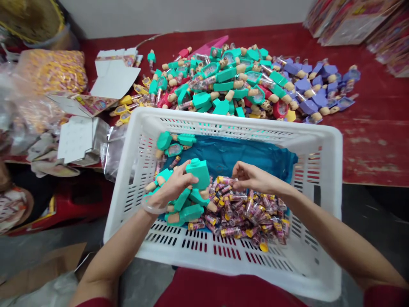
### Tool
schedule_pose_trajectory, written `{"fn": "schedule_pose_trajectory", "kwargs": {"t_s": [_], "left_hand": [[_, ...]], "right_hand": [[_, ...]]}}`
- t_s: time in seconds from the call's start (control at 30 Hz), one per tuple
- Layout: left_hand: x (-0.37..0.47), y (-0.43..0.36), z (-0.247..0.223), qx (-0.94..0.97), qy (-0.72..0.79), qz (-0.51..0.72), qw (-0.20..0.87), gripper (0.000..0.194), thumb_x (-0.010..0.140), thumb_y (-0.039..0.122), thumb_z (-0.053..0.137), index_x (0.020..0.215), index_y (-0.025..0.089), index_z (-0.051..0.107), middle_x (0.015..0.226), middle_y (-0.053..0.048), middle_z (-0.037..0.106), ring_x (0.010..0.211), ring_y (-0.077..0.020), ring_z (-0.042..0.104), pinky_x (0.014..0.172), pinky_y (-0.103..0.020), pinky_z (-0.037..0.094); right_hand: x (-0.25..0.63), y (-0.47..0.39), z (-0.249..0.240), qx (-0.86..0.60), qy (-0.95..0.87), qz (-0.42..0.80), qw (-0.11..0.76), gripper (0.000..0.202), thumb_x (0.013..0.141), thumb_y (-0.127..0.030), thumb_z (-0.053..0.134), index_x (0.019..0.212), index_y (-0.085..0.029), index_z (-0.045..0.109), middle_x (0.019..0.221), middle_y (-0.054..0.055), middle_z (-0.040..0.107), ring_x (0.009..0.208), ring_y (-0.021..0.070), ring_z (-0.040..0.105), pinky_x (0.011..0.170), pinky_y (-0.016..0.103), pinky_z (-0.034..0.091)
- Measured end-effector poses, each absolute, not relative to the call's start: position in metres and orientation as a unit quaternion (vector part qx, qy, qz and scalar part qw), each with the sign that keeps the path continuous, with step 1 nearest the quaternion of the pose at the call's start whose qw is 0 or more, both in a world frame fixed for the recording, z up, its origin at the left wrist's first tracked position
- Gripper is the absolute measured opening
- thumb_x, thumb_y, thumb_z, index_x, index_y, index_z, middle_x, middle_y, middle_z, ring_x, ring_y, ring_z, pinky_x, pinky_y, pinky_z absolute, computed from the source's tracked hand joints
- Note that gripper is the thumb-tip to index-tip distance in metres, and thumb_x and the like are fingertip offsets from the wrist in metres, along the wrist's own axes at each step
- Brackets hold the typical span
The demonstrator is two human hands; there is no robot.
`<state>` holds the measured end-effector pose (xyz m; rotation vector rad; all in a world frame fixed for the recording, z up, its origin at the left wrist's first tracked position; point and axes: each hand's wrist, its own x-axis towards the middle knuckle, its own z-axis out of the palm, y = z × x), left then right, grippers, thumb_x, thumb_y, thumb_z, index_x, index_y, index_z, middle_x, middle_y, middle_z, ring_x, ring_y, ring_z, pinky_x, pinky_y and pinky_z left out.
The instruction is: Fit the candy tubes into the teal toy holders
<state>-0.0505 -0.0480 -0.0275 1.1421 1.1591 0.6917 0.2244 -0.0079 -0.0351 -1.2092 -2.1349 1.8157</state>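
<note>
My left hand [179, 183] is closed around a teal bottle-shaped plastic piece [198, 174], its short neck pointing up. A clear band circles the left wrist. Below that hand lie more teal pieces with tan ends [188, 213], heaped on the left side of a white slotted plastic basket [233, 264]. My right hand [251, 177] is over the basket's middle, thumb and fingers pinched at the end of a small clear tube with a yellow cap [224, 180]. Under it spreads a heap of similar printed tubes [243, 213].
A blue plastic bag [243, 155] lines the basket. Behind it, a red table [377, 128] carries a pile of teal pieces [223, 76] and purple ones [309, 85]. Cardboard packages [111, 72] and a filled clear bag [57, 72] stand left; packaged cards [351, 21] are at back right.
</note>
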Motion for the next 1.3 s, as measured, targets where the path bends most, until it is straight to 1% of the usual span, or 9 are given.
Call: {"fn": "schedule_pose_trajectory", "kwargs": {"t_s": [0.07, 0.13, 0.27, 0.4, 0.57, 0.8, 1.07, 1.17, 1.3], "left_hand": [[-0.051, -0.053, -0.015, 0.497, 0.488, 0.256, 0.67, 0.028, 0.074, 0.03, 0.058, 0.099, 0.016, 0.055, 0.09, -0.003, 0.061, 0.084, -0.0175, 0.058, 0.074, -0.029, 0.047], [-0.047, -0.058, -0.008, 0.529, 0.485, 0.179, 0.673, 0.035, 0.075, 0.036, 0.062, 0.105, 0.018, 0.057, 0.097, -0.004, 0.062, 0.09, -0.0191, 0.058, 0.076, -0.029, 0.046], [-0.036, -0.064, -0.001, 0.623, 0.494, 0.086, 0.6, 0.05, 0.078, 0.05, 0.063, 0.12, 0.023, 0.054, 0.111, -0.002, 0.06, 0.1, -0.0207, 0.054, 0.082, -0.029, 0.044], [-0.027, -0.07, 0.0, 0.699, 0.461, 0.053, 0.544, 0.047, 0.085, 0.054, 0.055, 0.119, 0.023, 0.056, 0.106, -0.002, 0.062, 0.094, -0.0195, 0.055, 0.082, -0.029, 0.042], [-0.022, -0.076, -0.001, 0.706, 0.484, 0.064, 0.513, 0.044, 0.084, 0.055, 0.056, 0.114, 0.022, 0.058, 0.097, -0.001, 0.064, 0.084, -0.0176, 0.055, 0.076, -0.027, 0.04], [-0.016, -0.078, 0.001, 0.586, 0.483, 0.058, 0.648, 0.035, 0.079, 0.051, 0.061, 0.088, 0.017, 0.06, 0.076, 0.002, 0.057, 0.068, -0.0121, 0.051, 0.059, -0.021, 0.038], [-0.018, -0.086, -0.013, 0.442, 0.455, -0.035, 0.772, 0.043, 0.077, 0.059, 0.058, 0.089, 0.018, 0.055, 0.056, 0.005, 0.045, 0.041, -0.0081, 0.039, 0.037, -0.019, 0.026], [-0.016, -0.087, -0.014, 0.543, 0.466, -0.028, 0.698, 0.044, 0.08, 0.06, 0.054, 0.094, 0.018, 0.057, 0.063, 0.003, 0.053, 0.049, -0.0106, 0.047, 0.043, -0.021, 0.034], [-0.01, -0.093, -0.018, 0.787, 0.426, -0.001, 0.446, 0.04, 0.089, 0.05, 0.047, 0.11, 0.017, 0.056, 0.093, -0.007, 0.065, 0.081, -0.0208, 0.062, 0.068, -0.028, 0.045]], "right_hand": [[0.23, -0.016, -0.024, -0.333, -0.657, 0.673, 0.067, 0.052, 0.086, -0.038, 0.054, 0.132, -0.021, 0.037, 0.098, 0.004, 0.063, 0.084, 0.0166, 0.061, 0.07, 0.028, 0.047], [0.229, -0.025, -0.018, -0.301, -0.675, 0.671, 0.065, 0.048, 0.088, -0.035, 0.051, 0.133, -0.023, 0.039, 0.106, 0.005, 0.061, 0.09, 0.0163, 0.059, 0.074, 0.028, 0.046], [0.215, -0.039, -0.021, -0.331, -0.793, 0.511, 0.021, 0.026, 0.084, -0.023, 0.05, 0.11, -0.02, 0.053, 0.097, 0.004, 0.063, 0.084, 0.0166, 0.057, 0.07, 0.026, 0.04], [0.207, -0.045, -0.032, -0.399, -0.861, 0.311, -0.046, 0.012, 0.079, -0.02, 0.053, 0.09, -0.017, 0.055, 0.084, 0.005, 0.062, 0.077, 0.0183, 0.055, 0.061, 0.026, 0.03], [0.208, -0.045, -0.038, -0.375, -0.895, 0.235, -0.052, 0.008, 0.079, -0.02, 0.052, 0.085, -0.018, 0.058, 0.081, 0.004, 0.064, 0.071, 0.0162, 0.056, 0.056, 0.028, 0.022], [0.2, -0.063, -0.04, -0.366, -0.913, 0.174, -0.035, 0.01, 0.073, -0.019, 0.052, 0.077, -0.015, 0.061, 0.068, 0.007, 0.065, 0.06, 0.0167, 0.054, 0.054, 0.03, 0.018], [0.198, -0.079, -0.036, -0.362, -0.921, 0.133, -0.059, 0.017, 0.077, -0.01, 0.045, 0.075, -0.013, 0.062, 0.066, 0.01, 0.065, 0.059, 0.0186, 0.056, 0.054, 0.032, 0.022], [0.196, -0.079, -0.035, -0.382, -0.899, 0.184, -0.108, 0.015, 0.076, -0.016, 0.05, 0.079, -0.013, 0.064, 0.072, 0.012, 0.067, 0.063, 0.0196, 0.059, 0.053, 0.029, 0.025], [0.197, -0.069, -0.039, -0.398, -0.843, 0.303, -0.195, 0.014, 0.07, -0.025, 0.056, 0.075, -0.017, 0.065, 0.071, 0.009, 0.068, 0.06, 0.019, 0.06, 0.05, 0.025, 0.028]]}}
